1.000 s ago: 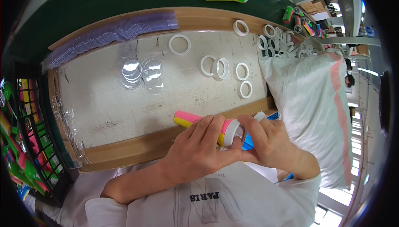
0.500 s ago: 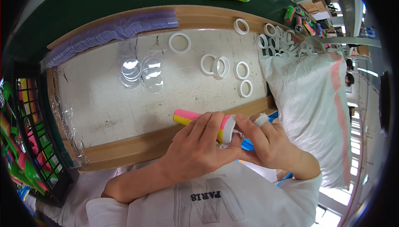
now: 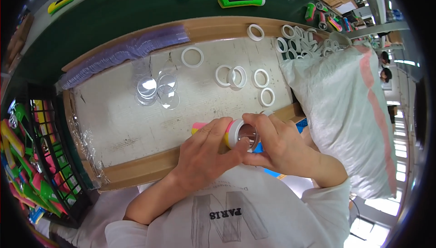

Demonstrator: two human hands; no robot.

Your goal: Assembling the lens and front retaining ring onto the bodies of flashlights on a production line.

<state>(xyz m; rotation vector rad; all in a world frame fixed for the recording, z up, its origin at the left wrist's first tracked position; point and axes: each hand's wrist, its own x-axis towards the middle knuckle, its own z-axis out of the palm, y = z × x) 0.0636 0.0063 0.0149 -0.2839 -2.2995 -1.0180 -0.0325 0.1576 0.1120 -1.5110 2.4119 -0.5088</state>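
My left hand (image 3: 202,157) is wrapped round a pink and yellow flashlight (image 3: 199,126), which lies on its side with its white-rimmed head (image 3: 232,133) turned to the right. At that head, the fingers of my right hand (image 3: 284,146) are closed on the edge of a clear round disc (image 3: 250,132). My left thumb touches the disc's lower part. Whether the disc is seated in the head or just in front of it, I cannot tell. A bit of something whitish shows behind my right fingers, mostly hidden.
Loose clear discs (image 3: 169,99) and white rings (image 3: 268,97) lie on the cardboard tray (image 3: 131,134). A long row of stacked discs (image 3: 122,57) lines its far edge. A white sack (image 3: 336,112) stands right, a black crate (image 3: 59,157) of flashlights left. More flashlights (image 3: 240,0) lie beyond.
The flashlight's head has turned more toward me, so the clear disc at its front now shows. My right hand has shifted slightly left and up. The whole view has shifted a little.
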